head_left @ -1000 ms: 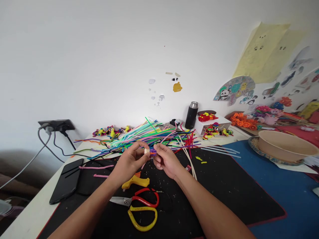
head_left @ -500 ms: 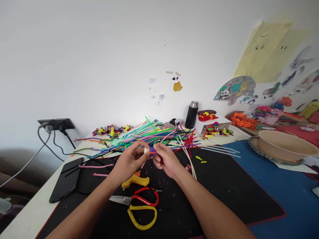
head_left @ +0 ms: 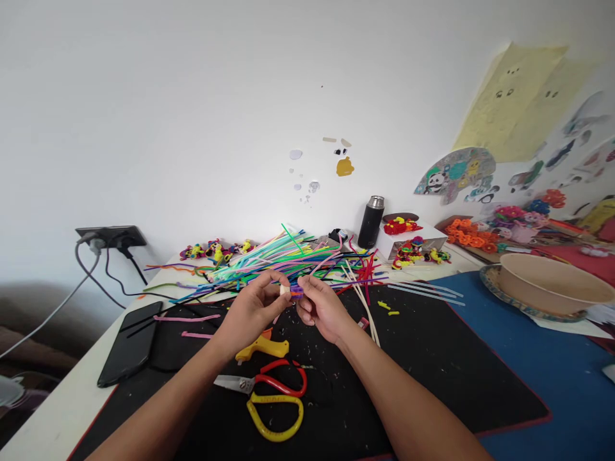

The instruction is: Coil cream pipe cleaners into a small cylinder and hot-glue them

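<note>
Craft piece (head_left: 296, 292), purple and orange with a white end (head_left: 284, 290), held up over the black mat, between both hands. White wall (head_left: 192, 128) behind, with paper cutouts and yellow sheets (head_left: 514, 102) toward the right. Below it, pale bench (head_left: 62, 397), with a blue mat (head_left: 509, 358) on the right and a black mat (head_left: 432, 358) with a red edge across the front. Along the back of the bench, a loose pile of colored fuzzy sticks (head_left: 278, 259). At the right, a beige bowl (head_left: 552, 282) on a patterned plate (head_left: 494, 288). At the left, a black phone (head_left: 127, 349), lying partly on the black mat. Near the back, a white box (head_left: 413, 240) with red and yellow figures on and before it, and just beside it a black bottle (head_left: 371, 224), upright. Left hand (head_left: 257, 310) reaching in from the left, grip clamped on the white end; right hand (head_left: 324, 310) opposite, grip clamped on the purple part. Much of the craft piece hidden by fingers. Nearer the front, scissors (head_left: 276, 383) with one red and one yellow handle, blades toward the left. Just behind them, a yellow glue gun (head_left: 263, 347). Left of that, two pink sticks (head_left: 187, 318); right of the hands, small yellow bits (head_left: 384, 305) on the black mat.
</note>
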{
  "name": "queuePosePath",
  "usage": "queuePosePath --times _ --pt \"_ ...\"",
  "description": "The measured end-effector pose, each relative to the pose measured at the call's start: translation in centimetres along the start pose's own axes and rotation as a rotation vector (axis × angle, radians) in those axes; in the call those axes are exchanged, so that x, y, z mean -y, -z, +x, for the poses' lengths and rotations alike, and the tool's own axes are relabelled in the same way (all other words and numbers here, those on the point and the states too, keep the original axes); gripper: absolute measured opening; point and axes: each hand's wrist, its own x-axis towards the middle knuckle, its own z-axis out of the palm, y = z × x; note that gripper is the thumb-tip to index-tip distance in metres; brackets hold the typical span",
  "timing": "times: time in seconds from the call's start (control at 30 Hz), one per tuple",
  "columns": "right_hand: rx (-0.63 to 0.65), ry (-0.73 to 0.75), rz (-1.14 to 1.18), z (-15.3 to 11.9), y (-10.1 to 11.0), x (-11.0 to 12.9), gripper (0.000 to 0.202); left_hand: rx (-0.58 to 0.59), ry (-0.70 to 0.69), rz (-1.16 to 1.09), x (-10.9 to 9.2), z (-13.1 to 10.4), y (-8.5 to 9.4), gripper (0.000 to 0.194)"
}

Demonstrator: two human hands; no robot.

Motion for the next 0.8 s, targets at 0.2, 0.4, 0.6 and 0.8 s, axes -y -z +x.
queuePosePath --times 0.2,0.4,0.6,0.8 --pt "-0.004 -0.002 -0.002 0.04 0.19 0.0 0.054 -0.035 0.022 -0.022 0.15 -0.09 -0.14 0.034" --pt "-0.004 -0.001 -0.004 -0.02 0.1 0.08 0.053 -0.044 0.012 -0.023 0.17 -0.07 -0.21 0.034" --pt "-0.002 0.01 -0.002 -0.02 0.08 0.02 0.053 -0.044 0.01 -0.023 0.05 -0.13 -0.33 0.034" --pt "-0.002 0.014 -0.004 0.0 0.02 0.05 0.053 -0.039 0.009 -0.042 0.39 -0.13 -0.22 0.032"
